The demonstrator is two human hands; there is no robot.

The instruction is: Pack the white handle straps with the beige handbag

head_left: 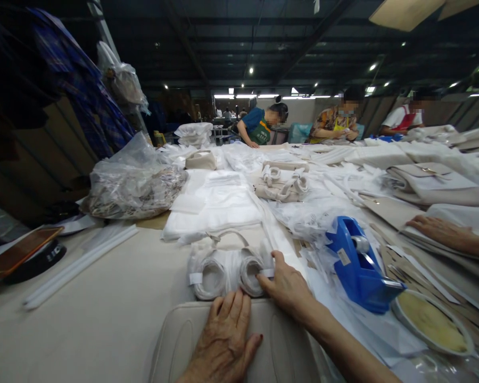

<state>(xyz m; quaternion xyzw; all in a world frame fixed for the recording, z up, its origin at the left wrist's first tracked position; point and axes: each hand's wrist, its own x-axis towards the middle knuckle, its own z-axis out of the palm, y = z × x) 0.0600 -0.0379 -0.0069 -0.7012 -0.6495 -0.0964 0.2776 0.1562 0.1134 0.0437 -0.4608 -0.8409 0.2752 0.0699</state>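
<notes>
A beige bag (279,340) lies at the bottom centre of the head view. My left hand (229,332) rests on it, palm down, its fingers spread toward the wrapped strap coils. Just beyond the bag's edge sit two round coils, the left one (209,279) and the right one (252,272), wrapped in thin white material with white bands. My right hand (285,284) touches the right coil, thumb and fingers apart at its right side. A thin beige strap (233,233) arches behind the coils.
A blue tape dispenser (357,266) and a bowl of yellowish material (431,322) stand right. Another person's hand (441,231) rests on beige pieces at far right. White sheets (219,199) and a plastic-wrapped bundle (138,186) lie beyond. An orange-topped phone-like object (22,252) is left.
</notes>
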